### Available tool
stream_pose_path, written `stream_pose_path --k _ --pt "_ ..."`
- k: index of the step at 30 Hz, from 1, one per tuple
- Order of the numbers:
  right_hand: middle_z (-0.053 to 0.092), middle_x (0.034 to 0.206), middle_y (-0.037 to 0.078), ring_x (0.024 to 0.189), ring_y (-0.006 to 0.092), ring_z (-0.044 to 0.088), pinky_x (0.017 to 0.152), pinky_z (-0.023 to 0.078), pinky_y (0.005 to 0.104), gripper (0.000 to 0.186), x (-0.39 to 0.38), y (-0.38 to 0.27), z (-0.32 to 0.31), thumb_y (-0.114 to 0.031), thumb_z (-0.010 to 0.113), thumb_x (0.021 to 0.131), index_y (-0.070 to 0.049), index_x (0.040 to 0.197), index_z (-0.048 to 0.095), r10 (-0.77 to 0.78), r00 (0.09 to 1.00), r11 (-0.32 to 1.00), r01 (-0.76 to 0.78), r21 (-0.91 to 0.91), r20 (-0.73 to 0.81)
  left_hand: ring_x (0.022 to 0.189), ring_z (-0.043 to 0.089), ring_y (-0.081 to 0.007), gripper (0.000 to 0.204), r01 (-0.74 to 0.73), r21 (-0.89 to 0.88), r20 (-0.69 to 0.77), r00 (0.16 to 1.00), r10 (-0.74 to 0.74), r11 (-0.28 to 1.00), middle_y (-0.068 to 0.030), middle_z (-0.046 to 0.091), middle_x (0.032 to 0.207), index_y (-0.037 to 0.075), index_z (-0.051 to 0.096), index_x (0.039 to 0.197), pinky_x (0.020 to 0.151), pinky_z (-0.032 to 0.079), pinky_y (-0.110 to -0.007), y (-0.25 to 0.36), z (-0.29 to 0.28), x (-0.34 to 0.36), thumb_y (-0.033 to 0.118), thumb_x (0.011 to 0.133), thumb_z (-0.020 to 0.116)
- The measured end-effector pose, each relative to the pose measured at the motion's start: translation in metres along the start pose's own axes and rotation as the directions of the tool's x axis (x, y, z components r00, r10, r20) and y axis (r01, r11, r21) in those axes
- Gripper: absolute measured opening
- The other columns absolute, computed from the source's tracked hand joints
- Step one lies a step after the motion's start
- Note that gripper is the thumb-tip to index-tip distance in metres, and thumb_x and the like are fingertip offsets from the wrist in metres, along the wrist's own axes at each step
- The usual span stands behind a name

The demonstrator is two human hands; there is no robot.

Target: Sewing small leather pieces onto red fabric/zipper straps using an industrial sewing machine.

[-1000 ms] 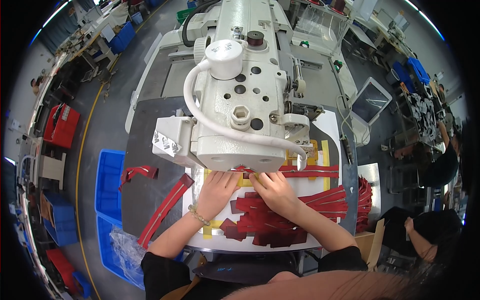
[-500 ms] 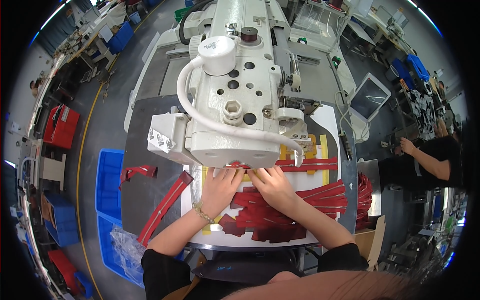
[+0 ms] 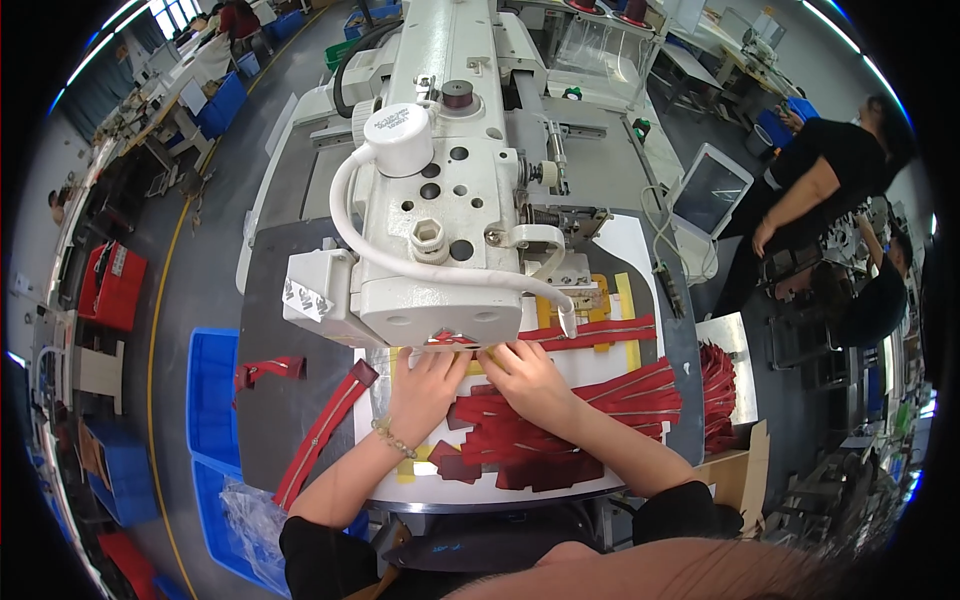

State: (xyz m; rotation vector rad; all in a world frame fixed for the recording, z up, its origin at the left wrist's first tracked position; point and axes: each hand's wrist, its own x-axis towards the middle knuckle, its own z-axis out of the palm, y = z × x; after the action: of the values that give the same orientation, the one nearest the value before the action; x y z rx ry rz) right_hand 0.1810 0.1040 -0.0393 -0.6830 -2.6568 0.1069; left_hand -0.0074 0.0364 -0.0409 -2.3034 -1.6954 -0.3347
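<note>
My left hand (image 3: 425, 395) and my right hand (image 3: 525, 385) reach under the front of the white sewing machine head (image 3: 450, 230), fingers closed and bent, their tips partly hidden; what they grip is not clear. A red zipper strip (image 3: 610, 328) runs rightward from just above my right fingers, across a yellow fixture (image 3: 622, 285). A pile of red zipper strips (image 3: 620, 400) lies beside and partly under my right forearm on a white sheet (image 3: 393, 483). One strip (image 3: 325, 430) lies diagonally left of my left hand; another, crumpled (image 3: 270, 372), is farther left on the dark table (image 3: 270, 260).
Blue bins (image 3: 210, 400) flank the table's left side, the lower holding clear plastic. A cardboard box (image 3: 745, 480) sits at right, below a metal plate (image 3: 742, 365). A tilted screen (image 3: 710, 190) is at back right, with a co-worker in black (image 3: 840, 170) beside it and another (image 3: 875, 300) farther right.
The co-worker in black at right has moved from the lower right to behind the screen. My view has shifted slightly; my hands stay under the machine head with little movement.
</note>
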Motion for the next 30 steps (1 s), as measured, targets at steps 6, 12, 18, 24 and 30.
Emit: stream_pose_path --k 6,12,18,24,30 --pt "0.055 0.106 0.013 0.105 0.0275 0.054 0.087 0.043 0.0358 0.035 -0.002 0.001 0.003 -0.009 0.057 0.076 0.001 0.110 0.058 -0.013 0.999 1.000 0.014 0.018 -0.034 0.091 0.055 -0.0154 0.039 -0.002 0.042 -0.024 1.000 0.003 0.999 0.0011 0.057 0.099 0.015 0.059 0.119 0.092 0.034 -0.048 0.000 0.001 -0.001 0.015 0.081 0.054" --pt "0.055 0.118 0.015 0.114 0.0279 0.053 0.093 0.040 0.0398 0.029 -0.008 0.004 -0.001 -0.014 0.064 0.078 -0.003 0.104 0.055 0.001 1.000 0.989 -0.001 0.145 0.002 0.094 0.054 -0.0162 0.036 -0.016 0.085 -0.046 0.999 0.020 0.996 0.0023 0.057 0.100 0.018 0.059 0.118 0.093 0.034 -0.049 -0.010 0.002 -0.004 0.024 0.083 0.057" --pt "0.056 0.113 0.010 0.112 0.0222 0.054 0.097 0.036 0.0412 0.029 -0.004 0.007 -0.004 -0.015 0.067 0.079 -0.006 0.105 0.057 -0.035 0.999 0.988 0.037 0.149 -0.017 0.096 0.057 -0.0178 0.043 0.087 -0.131 0.240 0.969 -0.053 0.988 -0.0011 0.064 0.096 0.018 0.062 0.117 0.093 0.037 -0.046 -0.045 0.000 -0.001 0.046 0.085 0.056" --pt "0.058 0.101 0.006 0.101 0.0205 0.058 0.096 0.035 0.0419 0.024 0.006 0.017 -0.004 -0.015 0.067 0.079 -0.008 0.099 0.057 -0.043 0.998 0.986 0.051 0.159 -0.055 0.088 0.064 -0.0227 0.053 0.385 -0.201 0.757 0.645 -0.107 0.901 -0.0067 0.068 0.102 0.014 0.068 0.107 0.084 0.047 -0.036 -0.081 0.016 0.029 0.057 0.078 0.063" --pt "0.058 0.098 0.005 0.096 0.0206 0.059 0.096 0.035 0.0426 0.021 0.007 0.025 0.000 -0.014 0.066 0.079 -0.008 0.096 0.056 -0.016 0.998 0.988 0.025 0.154 -0.057 0.104 0.058 -0.0262 0.065 0.338 -0.656 0.468 0.883 0.013 0.675 -0.0090 0.064 0.112 0.010 0.063 0.114 0.092 0.044 -0.039 -0.087 0.015 0.049 0.051 0.066 0.078"
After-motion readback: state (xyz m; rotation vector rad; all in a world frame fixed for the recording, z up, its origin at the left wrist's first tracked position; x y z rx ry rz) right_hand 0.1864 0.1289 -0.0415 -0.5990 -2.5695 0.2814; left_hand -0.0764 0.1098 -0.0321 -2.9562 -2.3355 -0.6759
